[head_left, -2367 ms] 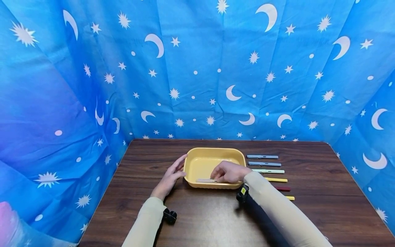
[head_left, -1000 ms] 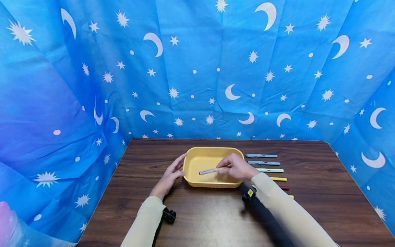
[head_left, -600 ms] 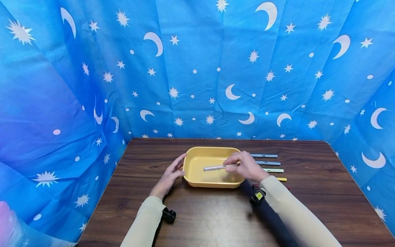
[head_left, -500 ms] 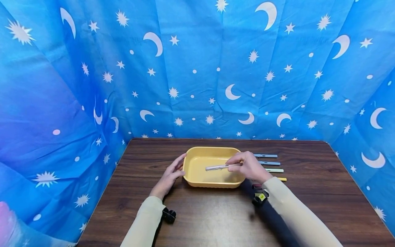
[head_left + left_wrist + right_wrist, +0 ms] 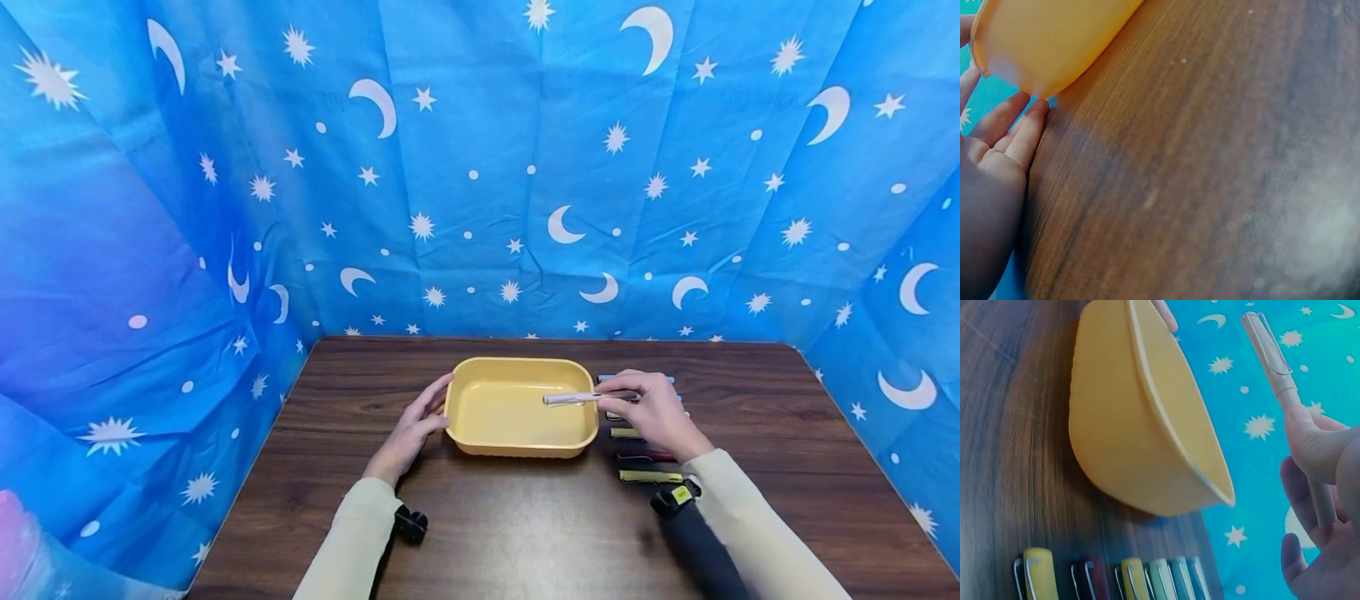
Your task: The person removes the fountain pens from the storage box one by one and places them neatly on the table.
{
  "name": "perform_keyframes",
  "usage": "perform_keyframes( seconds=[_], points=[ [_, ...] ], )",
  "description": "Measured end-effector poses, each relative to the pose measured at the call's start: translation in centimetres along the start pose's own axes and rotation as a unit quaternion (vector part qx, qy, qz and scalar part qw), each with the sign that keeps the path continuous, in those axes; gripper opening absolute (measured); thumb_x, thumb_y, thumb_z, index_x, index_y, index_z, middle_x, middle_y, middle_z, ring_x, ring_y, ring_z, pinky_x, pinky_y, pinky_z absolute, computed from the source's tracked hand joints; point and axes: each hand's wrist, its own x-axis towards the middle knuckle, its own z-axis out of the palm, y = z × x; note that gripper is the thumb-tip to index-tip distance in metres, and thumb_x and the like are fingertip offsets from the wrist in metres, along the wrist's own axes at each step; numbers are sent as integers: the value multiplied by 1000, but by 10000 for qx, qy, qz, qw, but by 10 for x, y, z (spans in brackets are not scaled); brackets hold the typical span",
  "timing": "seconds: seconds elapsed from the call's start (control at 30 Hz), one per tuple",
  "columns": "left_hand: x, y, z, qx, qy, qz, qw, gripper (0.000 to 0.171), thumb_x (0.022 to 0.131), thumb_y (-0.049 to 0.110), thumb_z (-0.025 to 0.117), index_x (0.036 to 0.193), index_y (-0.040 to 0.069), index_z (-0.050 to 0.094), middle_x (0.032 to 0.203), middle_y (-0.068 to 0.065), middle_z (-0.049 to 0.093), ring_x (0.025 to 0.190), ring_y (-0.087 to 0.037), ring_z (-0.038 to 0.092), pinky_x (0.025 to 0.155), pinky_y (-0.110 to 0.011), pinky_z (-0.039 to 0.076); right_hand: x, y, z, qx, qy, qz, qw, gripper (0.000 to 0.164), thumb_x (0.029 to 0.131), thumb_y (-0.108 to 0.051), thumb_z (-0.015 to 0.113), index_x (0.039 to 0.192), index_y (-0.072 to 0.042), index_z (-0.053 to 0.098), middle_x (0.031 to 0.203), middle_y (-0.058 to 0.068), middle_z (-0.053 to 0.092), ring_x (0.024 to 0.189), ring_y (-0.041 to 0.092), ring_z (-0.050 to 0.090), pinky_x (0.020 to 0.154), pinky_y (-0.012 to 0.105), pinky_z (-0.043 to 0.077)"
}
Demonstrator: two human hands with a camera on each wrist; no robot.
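My right hand [image 5: 656,408] pinches a pale pinkish pen [image 5: 567,399] with a metal clip. The pen is raised across the right rim of the yellow tray [image 5: 517,452], its clip end over the tray. In the right wrist view, the pen [image 5: 1270,353] slants between thumb and fingers. My left hand [image 5: 408,433] rests against the tray's left side, its fingers extended. In the left wrist view, its fingertips [image 5: 1036,109] touch the tray's outer wall [image 5: 1054,44]. No pens show inside the tray.
Several capped pens lie in a column right of the tray, partly hidden by my right hand: a front yellow pen [image 5: 651,477], a dark red pen [image 5: 645,457], another yellow pen [image 5: 624,433], and green and blue ones behind. A starry blue cloth [image 5: 480,167] surrounds the wooden table [image 5: 480,533].
My right hand has lifted the pale pen from inside the tray and carried it right, to above the tray's right rim. The left hand stays at the tray's left side.
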Motion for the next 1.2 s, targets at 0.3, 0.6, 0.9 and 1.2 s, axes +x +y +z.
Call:
perform_keyframes(
  seconds=[0.3,0.6,0.9,1.2],
  points=[
    [-1,0,0,-44,-32,-33,10000,71,100,13,63,165,27,36,174,-2,25,159,-27,26,126,-52,25,-30,18,-18,-278,622,109,9976,12,92,-14,81,101,-20,84,100,-2,77,91,9,67,77,22,58],
    [-2,1,1,-55,-39,-9,10000,73,99,13,63,165,27,35,173,-3,26,159,-28,27,125,-51,27,-63,33,-29,-452,1092,158,9929,13,90,-14,84,101,-20,84,101,-3,78,90,-3,65,69,18,55],
    [-2,0,2,-173,-73,10,9998,73,99,11,62,166,24,34,174,-2,25,158,-26,29,123,-41,31,-89,41,-31,-533,1529,125,9867,16,85,-7,86,98,-16,85,99,-1,78,94,-13,62,74,11,51],
    [1,1,0,-190,-70,14,9998,73,99,11,63,165,24,35,173,-3,26,158,-26,29,120,-32,35,-115,46,-31,-710,1621,-10,9842,21,82,0,86,97,-15,85,97,-1,78,97,-17,61,83,3,46]
  ],
)
